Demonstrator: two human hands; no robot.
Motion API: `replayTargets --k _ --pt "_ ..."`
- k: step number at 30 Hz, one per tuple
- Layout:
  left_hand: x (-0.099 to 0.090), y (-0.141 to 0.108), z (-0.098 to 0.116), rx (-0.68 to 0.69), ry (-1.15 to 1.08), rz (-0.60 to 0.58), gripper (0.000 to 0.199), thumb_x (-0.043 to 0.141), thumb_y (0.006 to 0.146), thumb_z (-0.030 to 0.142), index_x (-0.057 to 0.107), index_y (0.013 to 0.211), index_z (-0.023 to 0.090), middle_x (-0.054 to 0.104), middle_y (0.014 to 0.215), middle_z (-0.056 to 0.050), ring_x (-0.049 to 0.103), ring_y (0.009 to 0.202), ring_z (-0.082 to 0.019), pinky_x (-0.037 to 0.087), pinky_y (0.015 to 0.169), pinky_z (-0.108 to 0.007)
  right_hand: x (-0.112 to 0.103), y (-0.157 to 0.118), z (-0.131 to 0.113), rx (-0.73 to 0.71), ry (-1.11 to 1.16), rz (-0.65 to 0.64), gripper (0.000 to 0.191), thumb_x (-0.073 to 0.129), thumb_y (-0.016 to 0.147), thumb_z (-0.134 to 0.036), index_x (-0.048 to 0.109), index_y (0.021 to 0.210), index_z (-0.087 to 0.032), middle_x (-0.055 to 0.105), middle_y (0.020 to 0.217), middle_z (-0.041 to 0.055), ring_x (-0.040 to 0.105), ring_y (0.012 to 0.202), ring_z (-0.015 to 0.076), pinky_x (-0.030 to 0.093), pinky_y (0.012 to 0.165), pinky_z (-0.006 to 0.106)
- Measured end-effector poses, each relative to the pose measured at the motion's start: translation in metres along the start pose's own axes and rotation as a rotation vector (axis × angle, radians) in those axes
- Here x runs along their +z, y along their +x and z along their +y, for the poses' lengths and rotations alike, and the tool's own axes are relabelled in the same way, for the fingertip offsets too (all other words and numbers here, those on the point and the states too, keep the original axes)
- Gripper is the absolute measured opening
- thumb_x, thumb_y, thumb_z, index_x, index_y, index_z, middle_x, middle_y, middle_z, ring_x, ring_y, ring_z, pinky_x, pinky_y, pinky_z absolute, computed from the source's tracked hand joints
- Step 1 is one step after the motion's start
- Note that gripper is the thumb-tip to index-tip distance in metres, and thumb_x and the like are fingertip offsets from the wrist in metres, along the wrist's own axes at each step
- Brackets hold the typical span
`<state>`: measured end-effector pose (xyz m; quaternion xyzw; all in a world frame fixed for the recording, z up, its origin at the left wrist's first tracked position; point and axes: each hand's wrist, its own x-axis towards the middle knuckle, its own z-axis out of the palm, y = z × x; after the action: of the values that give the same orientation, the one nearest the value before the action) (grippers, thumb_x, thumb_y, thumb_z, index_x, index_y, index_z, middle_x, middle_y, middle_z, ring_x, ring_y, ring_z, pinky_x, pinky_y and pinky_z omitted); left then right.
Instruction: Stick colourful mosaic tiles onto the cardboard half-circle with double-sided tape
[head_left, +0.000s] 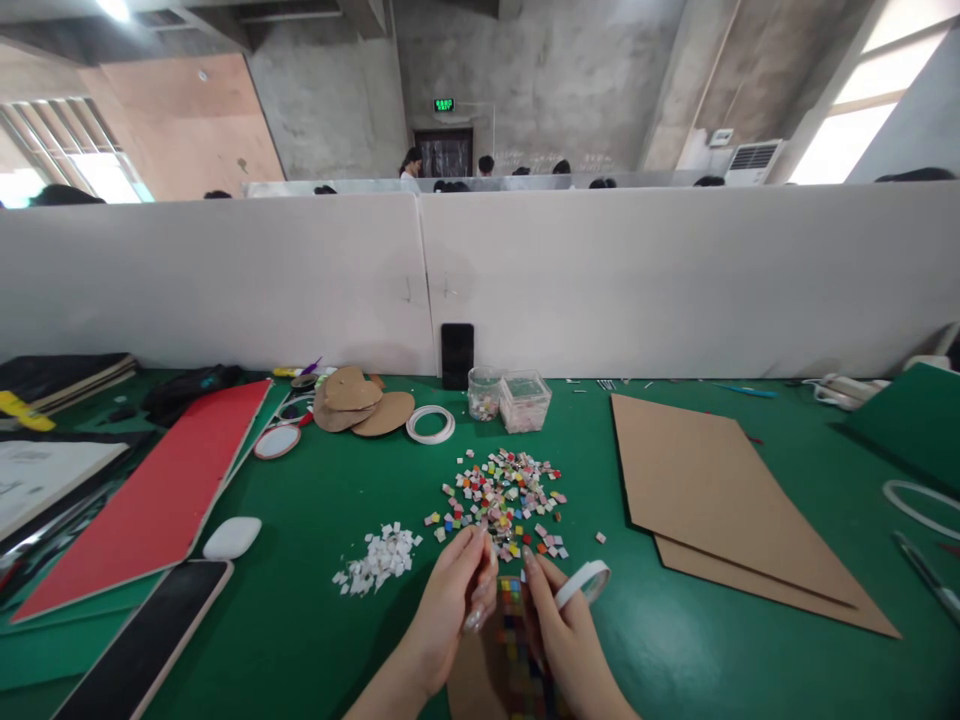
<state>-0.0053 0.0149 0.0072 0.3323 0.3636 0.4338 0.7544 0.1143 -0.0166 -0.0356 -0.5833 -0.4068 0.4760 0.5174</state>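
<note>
My left hand (459,590) is closed, thumb and forefinger pinched together at the edge of the tile pile; anything between them is too small to make out. A roll of white tape (576,584) is in my right hand (553,615), jutting out on its right side with the fingers curled. Below both hands lies a piece of brown cardboard (476,675), with rows of coloured square tiles (513,622) on it, partly hidden by the right hand. Just beyond the fingertips spreads a loose pile of small coloured tiles (511,488). White paper scraps (381,558) lie left of my left hand.
Two clear containers (525,402) and a white tape ring (430,425) stand behind the pile. Large cardboard sheets (697,480) lie on the right. On the left are a red board (161,480), a phone (146,640) and a white case (232,538). A partition (637,280) closes the back.
</note>
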Motion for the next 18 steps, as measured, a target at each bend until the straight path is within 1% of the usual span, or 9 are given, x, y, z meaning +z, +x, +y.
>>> replayTargets --k 3,8,10,12,14,18 --pt "0.0011 -0.0018 0.0022 0.013 0.001 0.026 0.043 0.053 0.08 0.05 0.036 0.057 0.018 0.028 0.042 0.01 0.019 0.032 -0.002 0.018 0.036 -0.019 0.0 -0.0001 0.0008 0.012 0.014 0.03 0.045 0.054 0.074 -0.059 0.065 0.079 -0.016 0.06 0.065 0.0021 0.052 0.063 0.0158 0.043 0.058 0.021" --pt "-0.0005 -0.004 0.0046 0.026 -0.001 0.039 0.047 0.056 0.078 0.051 0.033 0.054 0.018 0.03 0.037 0.009 0.019 0.031 -0.003 0.014 0.035 -0.02 0.0005 -0.0011 -0.0026 0.009 0.012 0.003 0.047 0.051 0.075 -0.061 0.064 0.073 -0.016 0.057 0.06 0.0003 0.049 0.058 0.0139 0.041 0.053 0.02" --pt "-0.0004 -0.0041 0.0049 0.015 0.004 0.042 0.047 0.055 0.079 0.052 0.034 0.053 0.018 0.03 0.036 0.009 0.019 0.03 -0.003 0.013 0.035 -0.02 0.0003 -0.0016 -0.0029 0.023 0.008 0.009 0.047 0.051 0.075 -0.061 0.064 0.073 -0.016 0.056 0.059 0.0001 0.049 0.057 0.0137 0.041 0.052 0.02" --pt "0.0006 -0.0041 0.0056 0.014 0.011 0.042 0.046 0.054 0.079 0.052 0.037 0.054 0.017 0.032 0.038 0.009 0.021 0.03 -0.003 0.014 0.035 -0.019 0.0 -0.0019 -0.0024 0.04 0.003 0.005 0.048 0.05 0.075 -0.062 0.064 0.074 -0.015 0.057 0.058 0.0003 0.05 0.057 0.0139 0.041 0.052 0.02" --pt "0.0019 -0.0045 0.0068 0.017 -0.001 0.036 0.041 0.056 0.08 0.049 0.041 0.058 0.016 0.035 0.041 0.008 0.024 0.032 -0.002 0.017 0.036 -0.018 -0.0003 -0.0019 -0.0018 0.044 -0.008 0.01 0.05 0.05 0.075 -0.062 0.065 0.076 -0.015 0.058 0.06 0.0011 0.051 0.059 0.0149 0.042 0.054 0.02" --pt "0.0017 -0.0054 0.0097 -0.012 -0.045 0.0 0.035 0.057 0.081 0.044 0.043 0.065 0.016 0.039 0.048 0.008 0.024 0.034 -0.001 0.02 0.038 -0.017 0.0002 -0.0009 -0.002 0.027 -0.039 0.065 0.05 0.052 0.073 -0.063 0.065 0.081 -0.016 0.062 0.07 0.0035 0.055 0.069 0.0176 0.044 0.064 0.022"
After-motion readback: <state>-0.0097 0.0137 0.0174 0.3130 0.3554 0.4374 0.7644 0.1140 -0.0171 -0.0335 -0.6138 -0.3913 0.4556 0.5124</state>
